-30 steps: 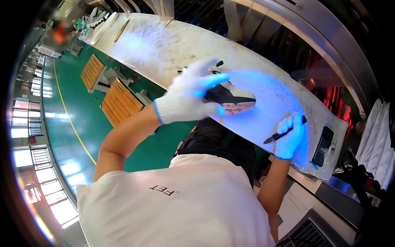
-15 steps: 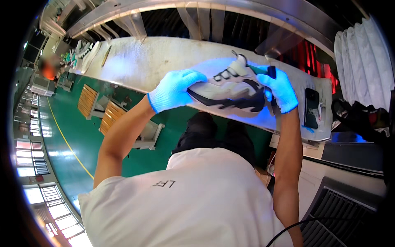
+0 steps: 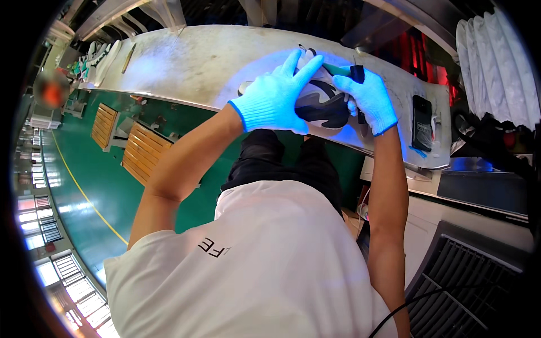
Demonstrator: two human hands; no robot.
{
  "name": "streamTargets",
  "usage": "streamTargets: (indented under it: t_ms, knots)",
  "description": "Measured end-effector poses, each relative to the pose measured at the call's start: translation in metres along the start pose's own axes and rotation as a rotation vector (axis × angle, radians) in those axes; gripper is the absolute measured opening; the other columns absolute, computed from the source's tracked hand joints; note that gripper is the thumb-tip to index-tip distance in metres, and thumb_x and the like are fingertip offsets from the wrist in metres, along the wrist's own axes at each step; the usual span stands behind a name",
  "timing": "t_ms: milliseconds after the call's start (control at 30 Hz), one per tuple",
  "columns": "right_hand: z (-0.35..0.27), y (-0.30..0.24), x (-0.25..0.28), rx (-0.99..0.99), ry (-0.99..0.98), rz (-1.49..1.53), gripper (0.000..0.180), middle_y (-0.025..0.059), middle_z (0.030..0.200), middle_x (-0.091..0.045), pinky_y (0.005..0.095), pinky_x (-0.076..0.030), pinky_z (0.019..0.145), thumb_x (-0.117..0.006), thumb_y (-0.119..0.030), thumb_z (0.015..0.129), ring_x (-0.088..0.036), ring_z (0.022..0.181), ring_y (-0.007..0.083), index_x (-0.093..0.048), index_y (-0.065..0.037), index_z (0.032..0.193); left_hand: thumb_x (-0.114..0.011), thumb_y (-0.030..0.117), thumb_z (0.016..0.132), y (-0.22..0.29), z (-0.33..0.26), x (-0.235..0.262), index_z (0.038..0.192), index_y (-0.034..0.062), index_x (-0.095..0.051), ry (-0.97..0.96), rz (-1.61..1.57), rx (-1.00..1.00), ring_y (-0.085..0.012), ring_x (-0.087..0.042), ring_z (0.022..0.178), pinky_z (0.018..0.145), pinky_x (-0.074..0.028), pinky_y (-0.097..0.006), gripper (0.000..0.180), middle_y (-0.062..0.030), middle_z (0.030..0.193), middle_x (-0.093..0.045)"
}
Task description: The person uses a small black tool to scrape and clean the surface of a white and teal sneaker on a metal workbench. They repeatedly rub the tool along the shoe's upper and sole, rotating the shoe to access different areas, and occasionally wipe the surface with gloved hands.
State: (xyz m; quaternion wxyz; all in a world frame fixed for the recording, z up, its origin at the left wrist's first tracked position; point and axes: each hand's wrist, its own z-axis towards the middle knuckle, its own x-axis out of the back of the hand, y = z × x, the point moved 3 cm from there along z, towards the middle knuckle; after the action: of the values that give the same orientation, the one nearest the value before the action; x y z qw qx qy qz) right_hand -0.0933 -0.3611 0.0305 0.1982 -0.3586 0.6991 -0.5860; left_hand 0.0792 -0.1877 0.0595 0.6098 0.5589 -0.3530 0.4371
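Observation:
A grey and white sneaker [image 3: 324, 110] with a chunky black sole lies sideways over the worktable, its toe to the left. My left hand [image 3: 276, 93], in a knitted glove lit blue, spans the shoe's front and middle. Its fingers are spread toward the laces and its thumb is near the sole, gripping it and hiding much of the upper. At the heel, my gloved right hand [image 3: 369, 101] is closed around a black stick-like object [image 3: 357, 73], whose kind I cannot make out. Its fingertips are close against the shoe. A teal piece [image 3: 336, 69] shows between shoe and hand.
The pale worktable [image 3: 191, 62] runs left to right under blue light. A black phone [image 3: 421, 124] lies at its right. More shoes [image 3: 104, 62] and a thin yellowish tool [image 3: 128, 58] are at the far left. A white pleated duct [image 3: 496, 73] hangs right; wooden slatted stands [image 3: 143, 152] are on the floor.
My left hand has slid from the toe over the shoe's middle, its fingers now spread across the upper. The right hand stays at the heel. The view has shifted slightly.

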Motion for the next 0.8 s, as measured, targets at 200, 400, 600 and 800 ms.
streamTargets:
  t_ms: [200,400,600,800]
  knots:
    - [0.010,-0.010,0.003,0.153,0.357,0.580,0.036,0.0136,0.091,-0.075,0.0324,-0.049,0.050,-0.078,-0.035,0.107,-0.061,0.054,0.0156,-0.072,-0.001,0.114,-0.100,0.049,0.068,0.000,0.012,-0.003,0.177,0.0304,-0.033,-0.048,0.020,0.057,-0.0561,-0.066,0.134,0.108,-0.060,-0.056,0.129,-0.0352,0.173,-0.035]
    - [0.027,-0.004,-0.007,0.207,0.424,0.788,0.049,0.0195,0.096,-0.078,0.0353,-0.051,0.050,-0.063,-0.049,0.115,-0.062,0.054,0.0194,-0.067,-0.001,0.109,-0.100,0.049,0.068,0.002,0.015,-0.002,0.177,0.0314,-0.034,-0.035,0.040,0.047,-0.0561,-0.064,0.136,0.109,-0.060,-0.057,0.128,-0.0350,0.172,-0.036]
    - [0.012,-0.005,-0.021,0.231,0.495,0.828,0.059,0.0139,0.087,-0.072,0.0346,-0.045,0.049,-0.053,-0.060,0.117,-0.059,0.056,0.0190,-0.069,-0.005,0.106,-0.100,0.049,0.069,0.002,0.013,-0.004,0.177,0.0319,-0.033,0.001,0.035,0.037,-0.0565,-0.061,0.140,0.109,-0.060,-0.058,0.128,-0.0356,0.172,-0.036]
    - [0.022,0.024,-0.004,0.312,0.031,1.177,0.061,0.0089,0.086,-0.072,0.0337,-0.037,0.051,-0.050,-0.065,0.116,-0.053,0.056,0.0177,-0.073,-0.012,0.097,-0.100,0.049,0.070,0.004,0.017,-0.004,0.177,0.0309,-0.033,-0.048,0.028,0.044,-0.0549,-0.058,0.144,0.108,-0.061,-0.058,0.127,-0.0346,0.175,-0.032]
